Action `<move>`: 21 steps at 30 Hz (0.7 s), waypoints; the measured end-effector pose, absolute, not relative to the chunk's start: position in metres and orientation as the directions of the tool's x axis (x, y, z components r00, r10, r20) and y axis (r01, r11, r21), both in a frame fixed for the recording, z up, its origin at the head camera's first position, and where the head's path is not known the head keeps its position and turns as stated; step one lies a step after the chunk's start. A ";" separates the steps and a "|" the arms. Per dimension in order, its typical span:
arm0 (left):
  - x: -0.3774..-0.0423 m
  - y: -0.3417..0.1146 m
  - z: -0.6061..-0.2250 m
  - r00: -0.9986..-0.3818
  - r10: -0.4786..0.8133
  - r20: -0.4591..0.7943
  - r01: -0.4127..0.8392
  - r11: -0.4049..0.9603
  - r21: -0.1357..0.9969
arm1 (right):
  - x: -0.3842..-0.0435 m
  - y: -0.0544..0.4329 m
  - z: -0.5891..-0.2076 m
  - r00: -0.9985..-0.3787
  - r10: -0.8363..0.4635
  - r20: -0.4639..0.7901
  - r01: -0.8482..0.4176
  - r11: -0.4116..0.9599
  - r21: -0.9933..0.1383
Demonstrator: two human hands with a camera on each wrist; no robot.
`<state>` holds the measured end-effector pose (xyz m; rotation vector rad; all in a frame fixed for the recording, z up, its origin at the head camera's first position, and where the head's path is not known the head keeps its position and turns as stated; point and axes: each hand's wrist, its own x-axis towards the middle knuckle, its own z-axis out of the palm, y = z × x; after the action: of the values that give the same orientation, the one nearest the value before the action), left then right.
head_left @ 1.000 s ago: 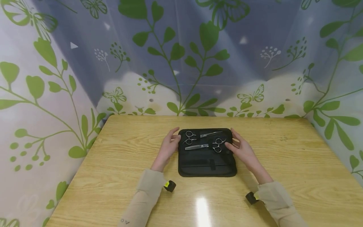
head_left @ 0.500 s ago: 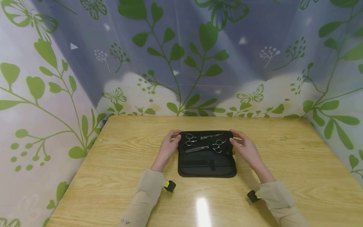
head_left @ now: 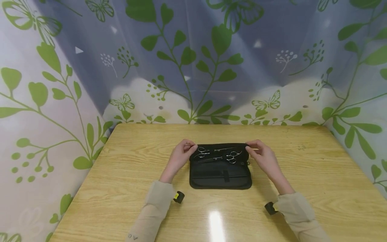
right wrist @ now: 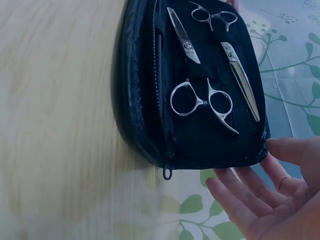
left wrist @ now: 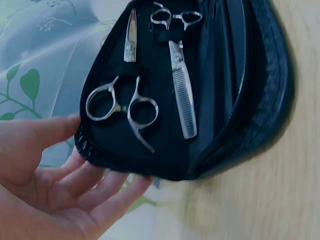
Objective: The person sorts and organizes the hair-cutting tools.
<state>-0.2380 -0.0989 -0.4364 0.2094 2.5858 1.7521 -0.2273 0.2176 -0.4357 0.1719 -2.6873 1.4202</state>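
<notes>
A black zippered scissor case [head_left: 208,184] lies open on the table, its far half tilted up off the tabletop. Two silver pairs stay strapped inside that half: hair scissors [left wrist: 143,112] and thinning shears [left wrist: 185,105] with a toothed blade. My left hand [head_left: 179,156] pinches the far left corner, thumb on the inner side and fingers behind. At the far right corner, my right hand [head_left: 266,159] holds the edge the same way. A zipper pull [right wrist: 167,172] hangs at the case's right side. The near half, with a pocket and a strap, rests flat.
The wooden table [head_left: 136,151] has a glare spot near its front. Behind it hangs a leaf-and-butterfly patterned curtain [head_left: 193,67]. Small black devices sit at both wrists, one beside the left cuff [head_left: 160,195] and one beside the right cuff [head_left: 290,206].
Both hands have taken hold of the far corners and raised the case's far half, tilting it toward me. The scissors tilt with it. The near half has stayed in place.
</notes>
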 end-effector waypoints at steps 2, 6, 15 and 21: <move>-0.237 -0.100 -0.435 -0.988 0.134 0.082 0.131 0.421 0.897 | -0.226 0.217 -0.435 -0.987 -0.051 0.154 -0.155 0.571 -0.806; -0.237 -0.101 -0.434 -0.980 0.162 0.115 0.184 0.511 0.840 | -0.225 0.216 -0.433 -0.980 -0.043 0.195 -0.183 0.577 -0.796; -0.231 -0.105 -0.437 -0.966 0.224 0.127 0.229 0.527 0.818 | -0.220 0.219 -0.434 -0.980 -0.086 0.178 -0.195 0.583 -0.789; -0.223 -0.107 -0.437 -0.961 0.253 0.108 0.231 0.531 0.815 | -0.212 0.224 -0.435 -0.977 -0.124 0.172 -0.212 0.612 -0.762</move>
<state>-0.2231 -0.1066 -0.4372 0.4318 2.7283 1.4468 -0.2122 0.2242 -0.4351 0.2850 -2.7280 1.3089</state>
